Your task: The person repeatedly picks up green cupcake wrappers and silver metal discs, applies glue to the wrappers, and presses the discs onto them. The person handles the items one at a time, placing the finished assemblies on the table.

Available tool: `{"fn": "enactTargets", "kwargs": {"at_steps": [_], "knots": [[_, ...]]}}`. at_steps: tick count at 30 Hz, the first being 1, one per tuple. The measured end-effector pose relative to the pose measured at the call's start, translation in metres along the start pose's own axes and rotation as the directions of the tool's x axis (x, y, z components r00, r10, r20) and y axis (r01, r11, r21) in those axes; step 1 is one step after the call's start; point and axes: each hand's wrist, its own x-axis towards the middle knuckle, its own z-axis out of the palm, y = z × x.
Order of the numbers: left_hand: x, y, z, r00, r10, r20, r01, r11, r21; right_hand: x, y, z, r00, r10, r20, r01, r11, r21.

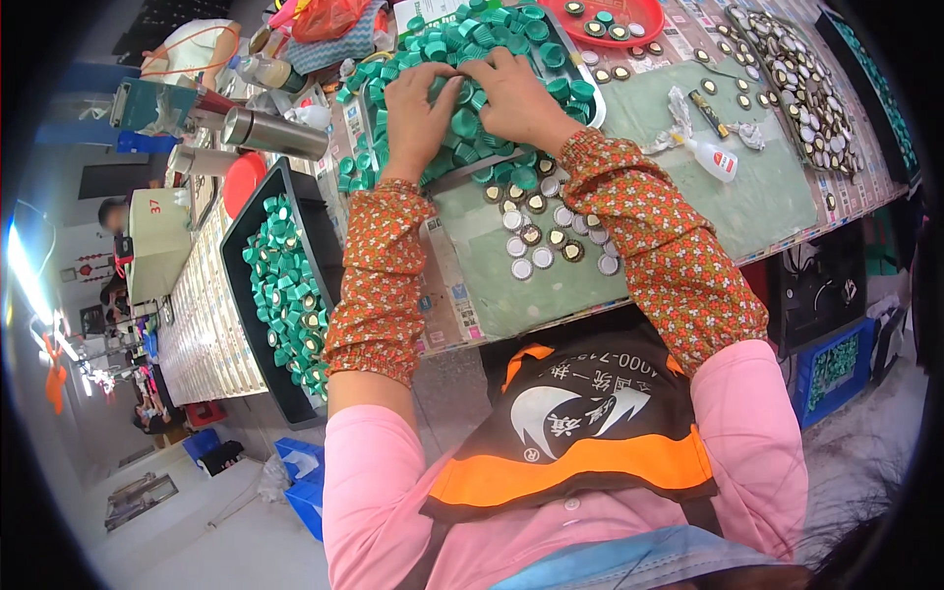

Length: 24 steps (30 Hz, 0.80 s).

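At upper centre, the left hand [418, 113] and right hand [518, 100] sit close together, fingers half-curled, any grip impossible to tell, over green caps [465, 124] heaped in a tray [598, 110], with round discs [542, 258] below on a green mat [747, 187] and a black bin [320, 211] of similar caps at left

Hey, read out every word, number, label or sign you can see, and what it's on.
I won't copy wording, only say where print stands.
Black-and-orange apron: white lettering and digits, partly legible.
Pale box at left: red number, legible.
White squeeze bottle: reddish label, too small to read.
Dark tube beside it: print too small.
Green-and-white sheet, top edge: too blurred.
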Motion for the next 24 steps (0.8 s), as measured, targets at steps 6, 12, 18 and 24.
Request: {"fn": "enactTargets", "kwargs": {"at_steps": [6, 12, 18, 24], "knots": [[-0.015, 0.017, -0.008, 0.991, 0.008, -0.134, -0.012, 0.999, -0.031, -0.009, -0.015, 0.0, 0.998, -0.064, 0.009, 0.061, 0.986, 0.157], [-0.057, 0.037, -0.018, 0.973, -0.046, -0.224, 0.024, 0.995, -0.1, -0.038, -0.037, -0.01, 0.972, -0.23, -0.045, 0.235, 0.953, 0.192], [-0.119, 0.053, -0.019, 0.962, -0.131, -0.24, 0.122, 0.991, -0.051, -0.069, -0.064, -0.018, 0.939, -0.337, 0.067, 0.327, 0.937, 0.125], [-0.148, 0.072, -0.037, 0.983, -0.087, -0.16, 0.108, 0.986, 0.13, -0.09, -0.071, -0.028, 0.895, -0.327, 0.304, 0.296, 0.944, 0.145]]}}
